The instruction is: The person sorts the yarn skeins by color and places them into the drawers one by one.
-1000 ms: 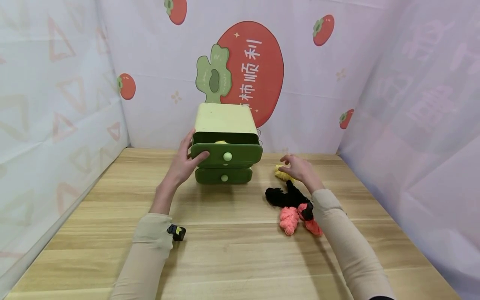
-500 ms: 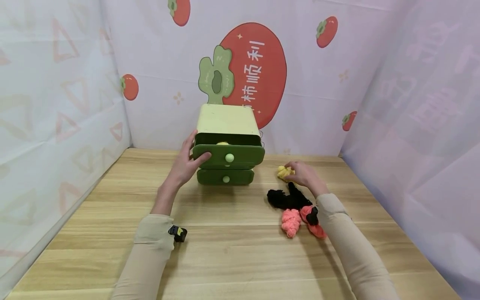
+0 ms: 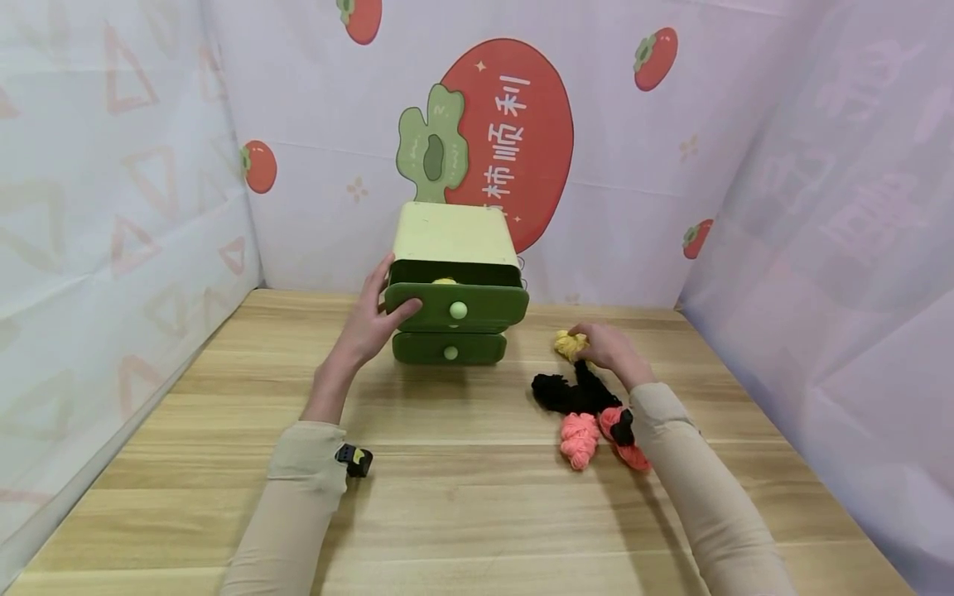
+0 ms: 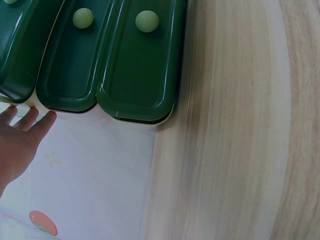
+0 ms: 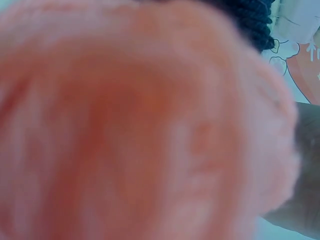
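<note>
A small cabinet [image 3: 456, 230] with a cream shell and green drawers stands at the back. Its upper drawer [image 3: 477, 308] is pulled out, and something yellow shows inside. My left hand [image 3: 367, 321] rests along the cabinet's left side, fingers nearly straight, thumb on the drawer front. In the left wrist view, the fingertips touch the cabinet's edge. My right hand [image 3: 605, 348] pinches a small skein of yellow yarn [image 3: 570, 343] on the table, its fingertips partly hidden. Black yarn [image 3: 559, 392] lies just in front of that hand.
Two coral yarn skeins, one [image 3: 579, 439] left and one [image 3: 630, 455] beneath the right wrist, lie near the black yarn. Coral yarn [image 5: 140, 125] fills most of the right wrist view. The lower drawer [image 3: 477, 349] is closed. Printed cloth walls surround the wooden table [image 3: 447, 513].
My right hand has come down and slightly right onto the yellow yarn, its fingers closing around it. The left hand stays at the cabinet. The head view has shifted slightly.
</note>
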`<action>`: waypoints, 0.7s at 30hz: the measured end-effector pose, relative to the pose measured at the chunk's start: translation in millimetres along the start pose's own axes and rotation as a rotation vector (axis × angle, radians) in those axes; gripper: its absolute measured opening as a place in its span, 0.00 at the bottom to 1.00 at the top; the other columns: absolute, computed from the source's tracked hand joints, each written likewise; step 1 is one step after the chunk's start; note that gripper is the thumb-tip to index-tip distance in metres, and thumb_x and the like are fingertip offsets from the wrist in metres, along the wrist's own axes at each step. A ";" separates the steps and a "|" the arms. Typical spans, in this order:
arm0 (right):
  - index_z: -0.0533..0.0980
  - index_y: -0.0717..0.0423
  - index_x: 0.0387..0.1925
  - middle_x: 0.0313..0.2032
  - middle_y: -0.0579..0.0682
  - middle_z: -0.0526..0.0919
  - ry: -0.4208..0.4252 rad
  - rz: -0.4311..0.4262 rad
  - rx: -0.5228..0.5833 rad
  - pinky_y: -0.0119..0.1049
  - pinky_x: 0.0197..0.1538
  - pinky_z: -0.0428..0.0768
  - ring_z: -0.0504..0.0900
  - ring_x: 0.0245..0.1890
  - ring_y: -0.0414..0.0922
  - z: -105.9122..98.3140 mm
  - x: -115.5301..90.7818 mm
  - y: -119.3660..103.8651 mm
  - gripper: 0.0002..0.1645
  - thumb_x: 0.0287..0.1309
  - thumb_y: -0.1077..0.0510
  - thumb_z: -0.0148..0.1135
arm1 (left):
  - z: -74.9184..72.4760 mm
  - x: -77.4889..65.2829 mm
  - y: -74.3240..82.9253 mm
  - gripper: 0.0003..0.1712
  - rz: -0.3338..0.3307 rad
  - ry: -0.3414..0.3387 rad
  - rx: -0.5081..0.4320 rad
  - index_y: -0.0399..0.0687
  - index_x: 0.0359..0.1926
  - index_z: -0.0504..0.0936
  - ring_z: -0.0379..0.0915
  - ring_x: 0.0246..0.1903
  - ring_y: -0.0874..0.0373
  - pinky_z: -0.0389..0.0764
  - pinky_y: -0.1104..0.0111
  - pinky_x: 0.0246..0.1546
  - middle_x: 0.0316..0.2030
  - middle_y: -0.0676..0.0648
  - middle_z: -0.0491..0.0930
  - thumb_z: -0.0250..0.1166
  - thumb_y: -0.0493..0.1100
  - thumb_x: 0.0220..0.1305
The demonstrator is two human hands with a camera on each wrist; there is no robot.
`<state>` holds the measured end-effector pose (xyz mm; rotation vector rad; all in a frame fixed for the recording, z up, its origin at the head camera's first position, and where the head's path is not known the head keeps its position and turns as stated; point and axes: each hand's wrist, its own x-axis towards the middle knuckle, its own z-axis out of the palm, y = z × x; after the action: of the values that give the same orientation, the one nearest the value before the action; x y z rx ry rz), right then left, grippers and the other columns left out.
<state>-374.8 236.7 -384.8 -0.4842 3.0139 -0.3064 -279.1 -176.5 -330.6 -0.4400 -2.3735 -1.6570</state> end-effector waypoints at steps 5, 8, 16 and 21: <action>0.77 0.56 0.60 0.54 0.64 0.82 0.033 0.015 -0.011 0.52 0.41 0.81 0.81 0.50 0.58 -0.8 -1.9 0.8 0.25 0.59 0.63 0.62 | 0.5 -0.4 -0.2 0.50 0.001 0.000 -0.008 0.59 0.80 0.42 0.42 0.77 0.41 0.56 0.45 0.74 0.79 0.47 0.42 0.64 0.49 0.68; 0.79 0.54 0.58 0.52 0.63 0.83 0.052 0.022 -0.016 0.50 0.37 0.81 0.82 0.49 0.57 -1.6 -2.5 0.3 0.24 0.59 0.65 0.60 | 0.3 -0.4 -0.8 0.50 -0.003 -0.003 -0.008 0.59 0.80 0.42 0.42 0.77 0.41 0.57 0.45 0.74 0.79 0.47 0.42 0.64 0.49 0.68; 0.80 0.52 0.57 0.52 0.63 0.83 0.098 0.040 -0.010 0.44 0.30 0.77 0.82 0.41 0.54 -4.4 -2.7 -3.0 0.22 0.61 0.63 0.58 | 0.5 0.6 0.2 0.50 -0.006 -0.006 -0.001 0.60 0.80 0.42 0.42 0.77 0.41 0.56 0.45 0.74 0.79 0.47 0.42 0.64 0.50 0.68; 0.81 0.50 0.56 0.51 0.61 0.84 0.152 0.030 -0.008 0.44 0.30 0.76 0.81 0.36 0.51 -7.8 -4.1 -11.0 0.20 0.63 0.61 0.58 | 0.0 -0.2 0.0 0.50 -0.013 -0.006 -0.019 0.60 0.80 0.42 0.41 0.77 0.42 0.56 0.44 0.74 0.79 0.47 0.41 0.64 0.50 0.68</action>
<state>-368.4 229.2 -374.8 -0.4341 3.1678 -0.3438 -278.9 -176.6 -330.6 -0.4347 -2.3714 -1.6878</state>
